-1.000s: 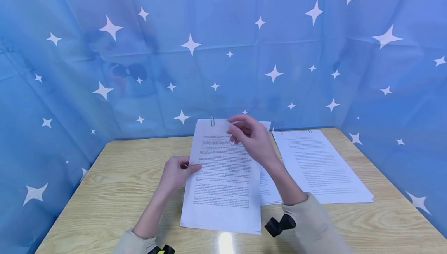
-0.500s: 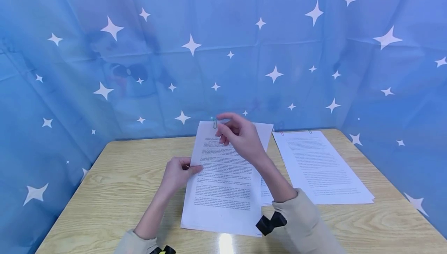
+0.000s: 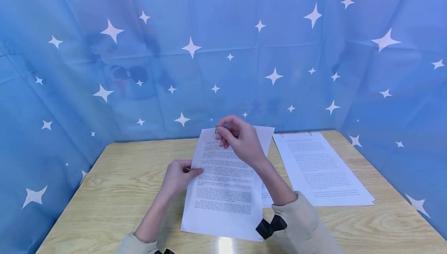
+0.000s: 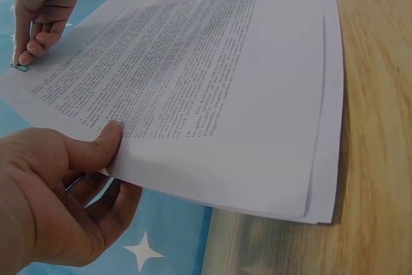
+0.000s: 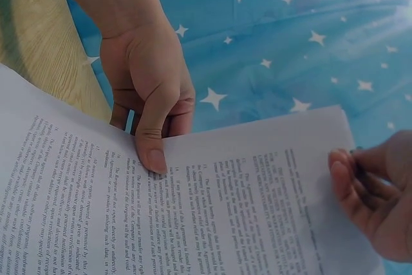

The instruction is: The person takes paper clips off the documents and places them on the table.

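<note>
My left hand (image 3: 179,176) grips the left edge of a stack of printed sheets (image 3: 223,196), thumb on the front and fingers behind it. The stack's upper end is raised and tilted toward me; its lower end is close over the table. At the top edge my right hand (image 3: 241,139) pinches a green paper clip (image 4: 21,67) between thumb and forefinger. The clip is mostly covered by those fingers in the head view. From the right wrist side, the left thumb (image 5: 154,160) presses flat on the printed text.
Beside the held sheets, at the right, another printed stack (image 3: 321,168) lies on the wooden table (image 3: 122,192). It carries a red paper clip (image 3: 281,134) and a green paper clip (image 3: 309,133) along its top edge. A blue star-patterned curtain (image 3: 223,71) hangs behind the table.
My right hand has moved left along the top edge to the green paper clip and now pinches it. The stack's top has dipped and shifted slightly right. My left hand keeps its grip.
</note>
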`<act>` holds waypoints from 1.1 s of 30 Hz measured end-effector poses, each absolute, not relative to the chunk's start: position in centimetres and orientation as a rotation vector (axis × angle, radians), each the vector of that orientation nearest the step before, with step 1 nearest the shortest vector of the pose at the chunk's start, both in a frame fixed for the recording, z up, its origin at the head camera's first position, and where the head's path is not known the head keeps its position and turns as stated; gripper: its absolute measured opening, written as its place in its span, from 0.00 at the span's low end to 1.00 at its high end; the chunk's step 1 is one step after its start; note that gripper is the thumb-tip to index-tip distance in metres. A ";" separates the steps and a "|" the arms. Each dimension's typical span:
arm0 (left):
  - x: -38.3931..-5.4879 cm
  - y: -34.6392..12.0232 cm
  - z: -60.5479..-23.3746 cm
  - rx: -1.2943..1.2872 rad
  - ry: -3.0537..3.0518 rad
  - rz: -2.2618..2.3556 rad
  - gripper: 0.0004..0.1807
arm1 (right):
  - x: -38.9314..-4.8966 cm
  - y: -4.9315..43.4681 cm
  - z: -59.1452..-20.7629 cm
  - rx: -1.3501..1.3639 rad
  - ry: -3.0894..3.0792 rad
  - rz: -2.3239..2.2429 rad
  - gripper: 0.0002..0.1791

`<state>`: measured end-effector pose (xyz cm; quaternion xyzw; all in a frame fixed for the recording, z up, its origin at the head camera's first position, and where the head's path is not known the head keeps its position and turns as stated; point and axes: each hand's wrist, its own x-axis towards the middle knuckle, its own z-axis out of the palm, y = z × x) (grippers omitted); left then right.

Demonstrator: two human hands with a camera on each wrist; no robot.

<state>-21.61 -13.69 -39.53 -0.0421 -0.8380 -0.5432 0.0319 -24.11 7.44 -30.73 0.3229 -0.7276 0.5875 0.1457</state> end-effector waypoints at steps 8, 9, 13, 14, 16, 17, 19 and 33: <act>-21.5 -13.7 -39.6 -0.142 -2.562 -1.690 0.06 | -24.0 7.3 -31.0 0.917 -2.062 1.693 0.04; -21.5 -13.7 -39.6 -0.142 -2.560 -1.690 0.06 | -24.0 7.3 -31.0 0.917 -2.056 1.695 0.04; -21.5 -13.8 -39.5 -0.143 -2.558 -1.680 0.06 | -24.0 7.2 -31.0 0.910 -2.024 1.708 0.04; -21.5 -13.8 -39.5 -0.142 -2.559 -1.677 0.06 | -23.9 7.2 -31.0 0.907 -2.013 1.712 0.04; -21.5 -13.8 -39.5 -0.136 -2.562 -1.675 0.06 | -23.9 7.3 -30.9 0.895 -1.992 1.724 0.04; -21.5 -13.8 -39.6 -0.131 -2.563 -1.677 0.06 | -23.9 7.3 -30.9 0.890 -1.982 1.729 0.04; -21.5 -13.8 -39.6 -0.116 -2.564 -1.687 0.06 | -23.8 7.5 -30.7 0.881 -1.969 1.736 0.04; -21.6 -13.9 -39.7 -0.080 -2.556 -1.726 0.08 | -23.3 9.1 -31.7 0.793 -2.006 1.718 0.05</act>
